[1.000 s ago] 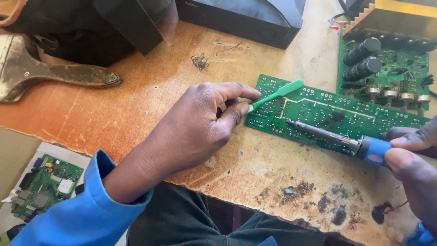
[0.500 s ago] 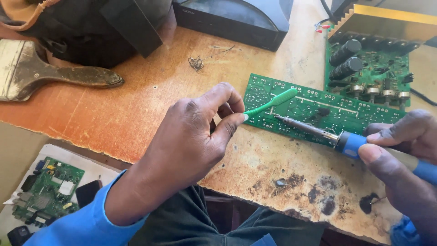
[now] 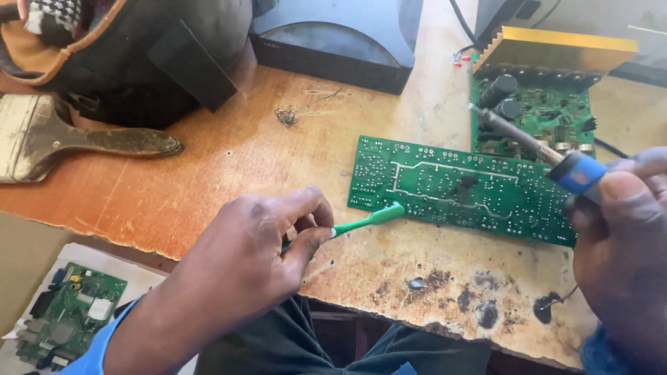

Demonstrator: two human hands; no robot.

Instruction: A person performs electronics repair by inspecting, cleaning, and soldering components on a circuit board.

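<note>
My left hand (image 3: 253, 257) grips a thin green tool (image 3: 372, 219), a brush-like stick whose tip rests at the near left edge of a long green circuit board (image 3: 458, 187) lying solder side up on the worn wooden table (image 3: 243, 173). My right hand (image 3: 622, 243) holds a soldering iron (image 3: 535, 149) by its blue collar. The iron's metal tip points up and left, lifted off the long board and hovering over a second board (image 3: 549, 114).
The second board carries black capacitors and a gold heat sink (image 3: 556, 52). A dark box (image 3: 340, 35) stands at the back, a black bag (image 3: 125, 55) and an old paintbrush (image 3: 76, 142) at the left. Another small circuit board (image 3: 69, 319) lies below the table edge.
The soldering iron has lifted off the long board and swung up to the right. My left hand drew back, bringing the green tool's tip from the board's top to its near left edge.
</note>
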